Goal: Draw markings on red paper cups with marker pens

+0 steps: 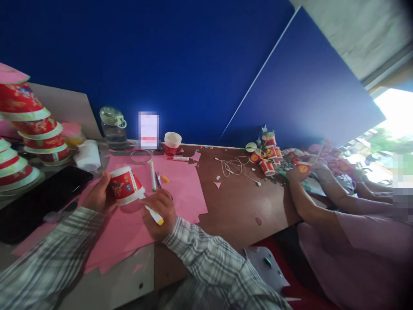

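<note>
My left hand point(98, 194) is closed around a red and white paper cup point(125, 185), held on its side above the pink paper sheet point(180, 189). My right hand point(159, 212) grips a white stick with a yellow cap point(154, 214), its tip against the cup's rim. Both of my sleeves are plaid.
Stacks of red paper bowls point(30, 129) stand at the left beside a black tablet point(38, 198). A water bottle point(113, 128), another cup point(172, 143), pens point(153, 175) and earphone cable point(237, 165) lie on the brown table point(245, 202). Another person's hands point(298, 172) work with small cups at the right.
</note>
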Demonstrator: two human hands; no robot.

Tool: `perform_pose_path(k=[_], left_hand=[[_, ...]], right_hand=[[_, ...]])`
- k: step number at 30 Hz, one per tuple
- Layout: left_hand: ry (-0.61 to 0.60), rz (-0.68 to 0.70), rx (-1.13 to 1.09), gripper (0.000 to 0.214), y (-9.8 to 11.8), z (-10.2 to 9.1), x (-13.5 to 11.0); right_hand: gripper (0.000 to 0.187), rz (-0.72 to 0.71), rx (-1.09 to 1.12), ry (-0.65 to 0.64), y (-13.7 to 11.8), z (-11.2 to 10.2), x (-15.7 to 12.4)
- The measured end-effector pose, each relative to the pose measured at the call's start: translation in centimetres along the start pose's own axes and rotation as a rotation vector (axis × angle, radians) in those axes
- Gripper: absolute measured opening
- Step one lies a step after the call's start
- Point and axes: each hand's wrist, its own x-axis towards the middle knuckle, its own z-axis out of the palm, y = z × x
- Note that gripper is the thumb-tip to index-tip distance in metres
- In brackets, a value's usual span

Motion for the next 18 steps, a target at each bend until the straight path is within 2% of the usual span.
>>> perform_pose_path(k=[4,9,14,18], left_hand=[[0.077,-0.03,0.025,0.05,0.2,0.3,0.0],[0.093,-0.008,0.035,0.052,0.2,0.3,0.1],[0.113,-0.015,0.033,0.046,0.3,0.4,-0.1],[0.055,0.013,0.016,0.046,0.1,0.3,0.0]], right_hand=[[0.029,-0.037,0.009,-0.047,-0.6,0.0,-0.2],[0.023,-0.053,0.033,-0.144,-1.2,0.0,-0.3],[0.029,-0.062,0.061,-0.047,-0.8,0.1,-0.2],[0.028,-0.059,0.045,-0.05,-0.4,0.4,-0.2]])
